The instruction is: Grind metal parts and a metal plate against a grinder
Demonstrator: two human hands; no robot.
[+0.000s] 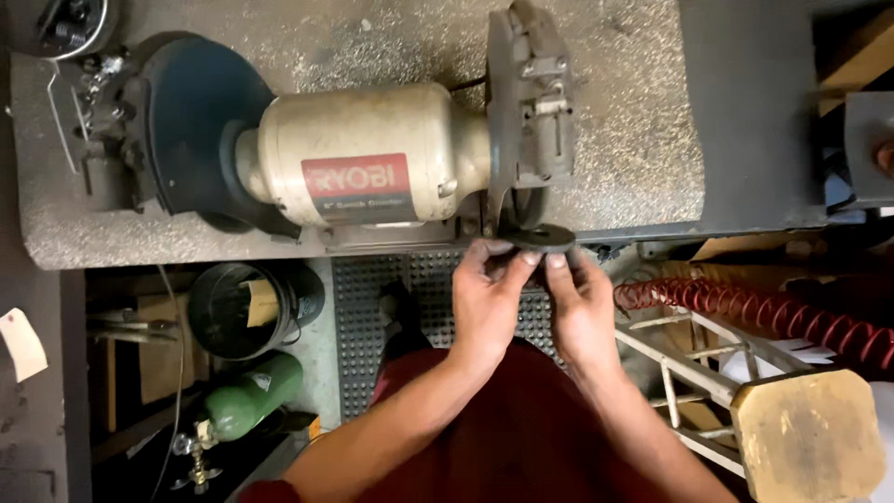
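Note:
A cream-coloured bench grinder [363, 168] with a red label sits on a dusty grey bench top [643, 140]. Its right end has a dark metal wheel guard [531, 102]; its left end has a dark blue guard [191, 121]. Just below the right guard, both hands hold a flat dark round disc [543, 238] by its near edge. My left hand [489, 298] pinches the disc's left part with thumb and fingers. My right hand [582, 307] grips its right part. The disc is level, at the bench's front edge.
Below the bench lie a black studded floor mat [391, 307], a black bucket [244, 309], a green gas cylinder [251, 396], a red coiled hose [745, 312] and a wooden-topped stool [810, 433] on a metal frame. A metal can [65, 23] stands at the bench's far left.

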